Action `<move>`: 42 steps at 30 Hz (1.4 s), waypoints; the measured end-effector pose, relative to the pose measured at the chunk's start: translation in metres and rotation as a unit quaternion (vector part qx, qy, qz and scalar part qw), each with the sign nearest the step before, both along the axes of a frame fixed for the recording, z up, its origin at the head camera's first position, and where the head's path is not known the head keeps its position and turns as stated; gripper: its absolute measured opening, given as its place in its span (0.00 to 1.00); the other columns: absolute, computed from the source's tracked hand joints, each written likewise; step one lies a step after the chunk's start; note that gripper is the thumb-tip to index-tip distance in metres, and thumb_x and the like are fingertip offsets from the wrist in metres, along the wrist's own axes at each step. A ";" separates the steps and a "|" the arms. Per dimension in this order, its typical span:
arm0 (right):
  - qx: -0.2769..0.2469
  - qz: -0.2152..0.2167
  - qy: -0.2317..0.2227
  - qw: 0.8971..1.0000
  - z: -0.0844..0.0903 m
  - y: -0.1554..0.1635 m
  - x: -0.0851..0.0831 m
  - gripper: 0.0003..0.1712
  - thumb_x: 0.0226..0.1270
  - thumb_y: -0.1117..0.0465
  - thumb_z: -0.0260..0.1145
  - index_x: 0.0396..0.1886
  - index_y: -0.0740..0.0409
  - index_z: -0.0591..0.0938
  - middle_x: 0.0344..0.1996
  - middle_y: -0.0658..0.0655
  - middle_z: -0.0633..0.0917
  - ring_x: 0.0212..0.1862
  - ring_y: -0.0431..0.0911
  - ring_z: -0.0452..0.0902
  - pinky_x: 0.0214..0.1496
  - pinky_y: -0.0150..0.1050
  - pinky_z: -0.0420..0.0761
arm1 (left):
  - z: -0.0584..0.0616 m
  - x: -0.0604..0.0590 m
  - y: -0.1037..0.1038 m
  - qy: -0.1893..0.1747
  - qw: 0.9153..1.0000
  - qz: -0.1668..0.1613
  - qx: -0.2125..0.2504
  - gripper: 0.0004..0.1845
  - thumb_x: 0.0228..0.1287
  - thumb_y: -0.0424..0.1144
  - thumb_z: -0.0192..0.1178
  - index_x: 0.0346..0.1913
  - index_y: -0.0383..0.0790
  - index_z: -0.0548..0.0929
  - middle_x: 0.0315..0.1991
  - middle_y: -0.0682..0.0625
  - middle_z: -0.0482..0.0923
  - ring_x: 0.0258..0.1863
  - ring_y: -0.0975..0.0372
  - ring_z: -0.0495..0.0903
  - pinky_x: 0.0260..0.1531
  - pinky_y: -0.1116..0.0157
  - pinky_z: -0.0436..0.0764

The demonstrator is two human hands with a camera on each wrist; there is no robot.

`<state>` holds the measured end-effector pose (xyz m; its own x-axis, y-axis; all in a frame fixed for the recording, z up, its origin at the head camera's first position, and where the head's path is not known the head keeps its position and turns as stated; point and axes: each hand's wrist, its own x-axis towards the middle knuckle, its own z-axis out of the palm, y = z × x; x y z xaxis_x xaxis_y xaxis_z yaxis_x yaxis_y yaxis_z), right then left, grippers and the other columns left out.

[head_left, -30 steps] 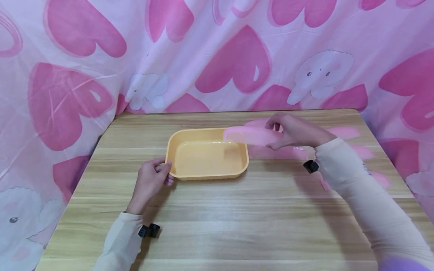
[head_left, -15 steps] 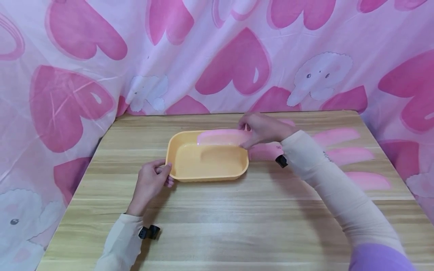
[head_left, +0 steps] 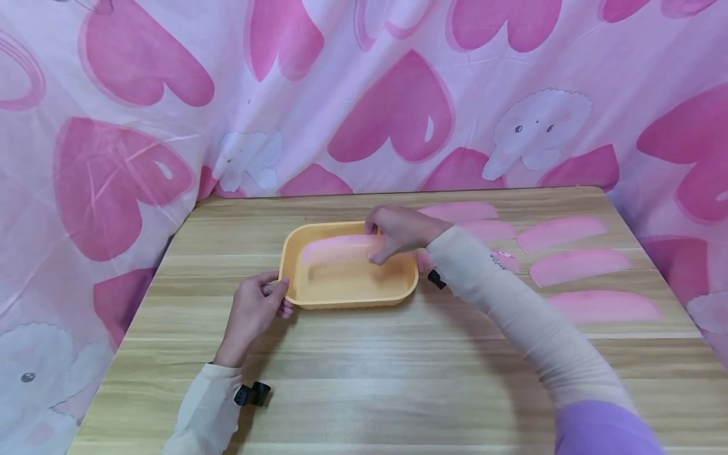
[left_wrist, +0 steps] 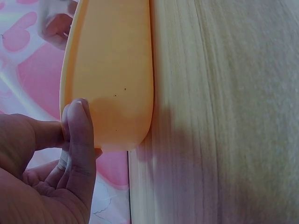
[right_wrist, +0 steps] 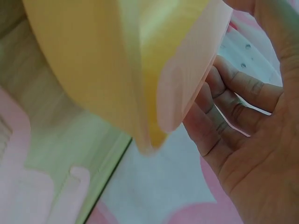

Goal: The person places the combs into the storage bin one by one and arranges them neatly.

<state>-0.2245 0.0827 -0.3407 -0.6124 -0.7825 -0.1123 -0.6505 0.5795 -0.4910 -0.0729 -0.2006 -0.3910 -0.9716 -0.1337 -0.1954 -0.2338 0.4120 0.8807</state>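
Note:
A yellow rectangular tray (head_left: pixel 352 302) stands on the wooden table, its left end pinched at the rim by my left hand (head_left: pixel 256 313). In the left wrist view, thumb and fingers of the left hand (left_wrist: pixel 60 158) clasp the tray's wall (left_wrist: pixel 112 70). My right hand (head_left: pixel 404 229) reaches over the tray's right end and holds a pink comb (head_left: pixel 335 248) by its right part. That comb lies lengthwise inside the tray opening, teeth toward me. The right wrist view has the pink comb (right_wrist: pixel 182 93) between the fingers and thumb, beside the tray wall (right_wrist: pixel 93 60).
Right of the tray lie several more pink combs, among them a back one (head_left: pixel 463 210) and three at the right: an upper comb (head_left: pixel 563 232), a middle comb (head_left: pixel 580 265) and a front comb (head_left: pixel 608 306). A heart-patterned pink cloth (head_left: pixel 392 107) hangs behind the table (head_left: pixel 364 379).
My right hand has carried the comb leftward from above the combs at the right, then lowered it into the tray. The left hand has stayed at the tray's left end.

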 end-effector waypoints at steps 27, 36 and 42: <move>0.082 -0.002 -0.013 0.997 -0.054 -0.025 0.009 0.21 0.47 0.50 0.81 0.30 0.57 0.81 0.24 0.48 0.71 0.31 0.42 0.66 0.28 0.32 0.63 | 0.000 -0.003 0.003 -0.005 1.000 0.005 -0.016 0.20 0.76 0.36 0.56 0.63 0.24 0.76 0.23 0.45 0.84 0.20 0.60 0.84 0.24 0.63 0.88; 0.091 -0.007 0.006 0.996 -0.053 -0.023 0.015 0.25 0.53 0.46 0.80 0.41 0.56 0.82 0.36 0.51 0.76 0.42 0.45 0.70 0.39 0.35 0.71 | 0.001 -0.001 0.002 -0.005 1.000 0.005 -0.011 0.21 0.77 0.36 0.56 0.63 0.24 0.75 0.24 0.44 0.84 0.20 0.60 0.84 0.24 0.66 0.88; 0.051 -0.003 0.000 0.999 -0.039 -0.014 0.019 0.31 0.56 0.47 0.79 0.52 0.63 0.83 0.49 0.55 0.80 0.50 0.48 0.76 0.53 0.39 0.79 | 0.000 -0.002 0.001 -0.003 1.000 0.003 -0.006 0.21 0.77 0.36 0.55 0.63 0.24 0.75 0.24 0.44 0.84 0.20 0.60 0.84 0.24 0.65 0.88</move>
<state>-0.2054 0.0683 -0.3792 -0.6162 -0.7638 -0.1921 -0.6470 0.6300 -0.4295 -0.0754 -0.1991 -0.3906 -0.9698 -0.1410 -0.1988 -0.2405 0.4211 0.8745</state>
